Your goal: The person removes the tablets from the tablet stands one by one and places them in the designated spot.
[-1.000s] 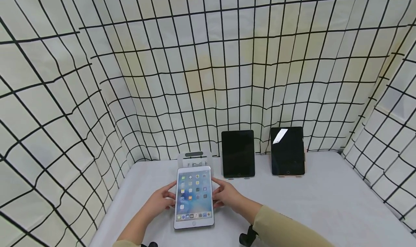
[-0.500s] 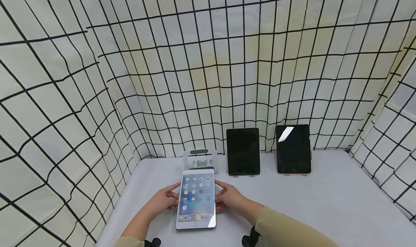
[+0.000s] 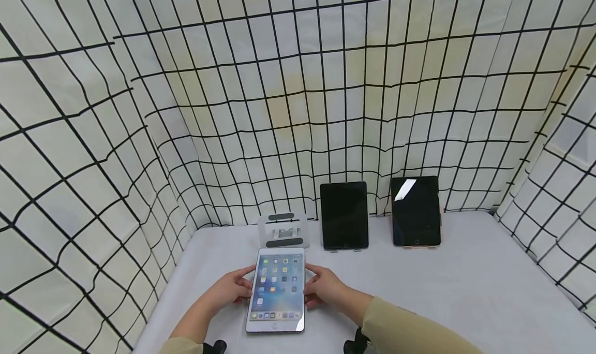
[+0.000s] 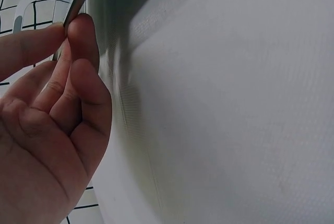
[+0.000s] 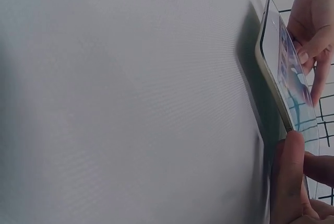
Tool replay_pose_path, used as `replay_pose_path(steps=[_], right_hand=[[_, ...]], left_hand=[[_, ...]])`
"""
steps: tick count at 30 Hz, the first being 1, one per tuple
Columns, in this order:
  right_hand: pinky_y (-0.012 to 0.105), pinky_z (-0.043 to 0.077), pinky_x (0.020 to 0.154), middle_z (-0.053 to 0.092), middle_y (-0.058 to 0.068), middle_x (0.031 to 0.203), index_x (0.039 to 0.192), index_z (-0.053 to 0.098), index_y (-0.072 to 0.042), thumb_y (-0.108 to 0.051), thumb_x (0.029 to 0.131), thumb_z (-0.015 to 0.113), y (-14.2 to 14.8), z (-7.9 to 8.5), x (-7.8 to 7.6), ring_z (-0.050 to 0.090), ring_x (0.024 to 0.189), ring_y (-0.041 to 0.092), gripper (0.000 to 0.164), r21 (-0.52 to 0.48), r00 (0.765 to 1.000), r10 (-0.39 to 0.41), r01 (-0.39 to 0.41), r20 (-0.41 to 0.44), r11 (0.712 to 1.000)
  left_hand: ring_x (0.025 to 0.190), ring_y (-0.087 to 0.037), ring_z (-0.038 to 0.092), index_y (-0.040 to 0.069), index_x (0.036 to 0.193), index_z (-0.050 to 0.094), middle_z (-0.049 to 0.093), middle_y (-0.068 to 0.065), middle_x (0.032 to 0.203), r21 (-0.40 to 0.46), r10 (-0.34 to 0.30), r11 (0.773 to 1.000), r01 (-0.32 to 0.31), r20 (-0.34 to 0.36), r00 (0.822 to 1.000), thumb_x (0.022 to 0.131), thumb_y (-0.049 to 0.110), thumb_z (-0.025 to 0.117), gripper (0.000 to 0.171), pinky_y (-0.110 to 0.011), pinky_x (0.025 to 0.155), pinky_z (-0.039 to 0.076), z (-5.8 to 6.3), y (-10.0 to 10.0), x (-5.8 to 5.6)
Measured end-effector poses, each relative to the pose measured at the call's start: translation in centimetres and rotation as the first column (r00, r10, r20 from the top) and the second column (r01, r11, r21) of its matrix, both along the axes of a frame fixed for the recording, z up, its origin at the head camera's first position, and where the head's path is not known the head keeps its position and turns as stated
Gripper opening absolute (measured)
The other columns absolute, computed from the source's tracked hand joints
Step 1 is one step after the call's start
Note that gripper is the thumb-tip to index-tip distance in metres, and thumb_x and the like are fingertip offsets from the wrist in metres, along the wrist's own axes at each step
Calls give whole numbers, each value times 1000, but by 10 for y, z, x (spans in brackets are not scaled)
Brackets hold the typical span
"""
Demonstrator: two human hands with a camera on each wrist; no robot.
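A white tablet (image 3: 277, 292) with a lit screen of app icons is held between both hands, screen up. My left hand (image 3: 229, 289) pinches its left long edge, the thumb and fingers meeting at the rim in the left wrist view. On the opposite edge, my right hand (image 3: 326, 288) grips with thumb and curled fingers. A shadow shows under the tablet (image 5: 276, 67) in the right wrist view, where its near end stands off the white cloth. Just beyond the top edge is a pale stand (image 3: 263, 235) with grey pads, bearing nothing.
Two dark-screened tablets lean on stands at the back: one black tablet (image 3: 344, 217) right of the pale stand, another black tablet (image 3: 416, 211) farther right. White cloth covers the table (image 3: 447, 297). Black-gridded white walls (image 3: 288, 111) enclose the back and sides.
The white tablet has come down off the pale stand toward the person, uncovering its lower grey pad. Both hands keep their hold at the sides. The head view has shifted slightly.
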State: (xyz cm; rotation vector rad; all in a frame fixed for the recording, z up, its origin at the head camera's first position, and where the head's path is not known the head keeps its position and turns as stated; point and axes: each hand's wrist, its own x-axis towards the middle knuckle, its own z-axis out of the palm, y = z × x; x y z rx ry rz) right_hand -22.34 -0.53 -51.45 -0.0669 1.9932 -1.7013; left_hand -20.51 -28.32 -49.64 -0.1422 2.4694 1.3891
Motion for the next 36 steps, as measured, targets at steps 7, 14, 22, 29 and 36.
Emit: replay_pose_path(steps=[7,14,22,29,36], right_hand=[[28,55,56,66,12,85,153,38,-8,7,86,65,-2,-1,2,69,68,21,74,29,999,11,-12,40,1000],[27,55,56,68,12,83,152,39,-8,6,86,66,-3,1,3,68,67,21,72,77,997,0,-6,78,997],[26,55,56,68,12,82,150,42,-6,5,87,67,-3,1,5,68,65,20,69,98,996,0,-9,88,995],[26,55,53,69,13,79,149,43,-4,6,85,68,-3,-2,4,67,61,18,70,87,996,10,-18,90,996],[25,55,53,70,13,80,149,45,-8,4,84,70,-4,-4,1,67,60,17,70,101,993,10,-23,121,995]], left_hand=[[67,-20,62,1,148,44,65,-5,84,-17,6,1000,-5,38,999,79,-4,68,73,-32,59,47,-2,-2,2],[67,-20,62,0,148,42,65,-6,84,-13,-6,1000,7,76,997,81,-4,68,72,-32,59,51,-7,-4,3],[66,-20,63,1,147,44,65,-7,79,-38,-11,999,15,113,994,81,-4,66,70,-32,59,52,-8,-3,3],[61,-19,60,2,146,46,66,-7,73,-56,-19,998,27,142,990,82,-2,68,68,-30,57,49,-3,-2,4],[56,-17,56,2,145,48,67,-8,70,-85,-8,996,22,160,987,82,-1,70,67,-28,56,48,0,1,4]])
